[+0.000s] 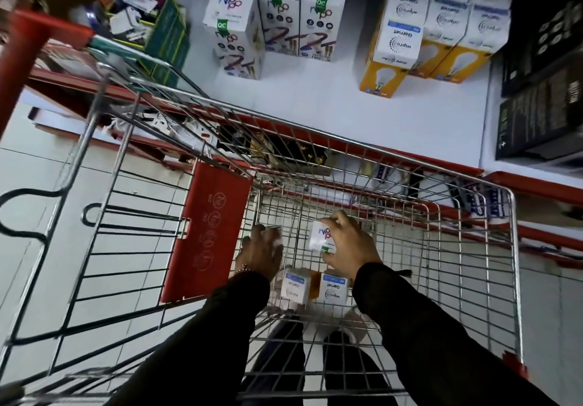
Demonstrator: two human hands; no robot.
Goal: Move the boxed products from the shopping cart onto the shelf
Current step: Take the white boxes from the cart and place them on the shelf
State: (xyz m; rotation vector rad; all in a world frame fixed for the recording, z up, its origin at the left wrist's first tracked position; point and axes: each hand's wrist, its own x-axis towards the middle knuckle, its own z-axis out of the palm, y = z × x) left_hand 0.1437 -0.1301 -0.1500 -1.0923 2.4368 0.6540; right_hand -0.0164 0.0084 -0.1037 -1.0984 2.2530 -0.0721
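Observation:
Both my hands reach down into a wire shopping cart. My right hand grips a small white box with purple lettering. My left hand is low at the cart's floor, fingers curled over another small white box that is mostly hidden. Two white-and-yellow bulb boxes lie in the cart between my wrists. On the white shelf beyond the cart stand rows of matching white boxes and yellow bulb boxes.
A red child-seat flap hangs inside the cart at the left. Dark boxes stand at the shelf's right end, a green crate of papers at its left. The shelf has a red front edge. My legs show below the cart.

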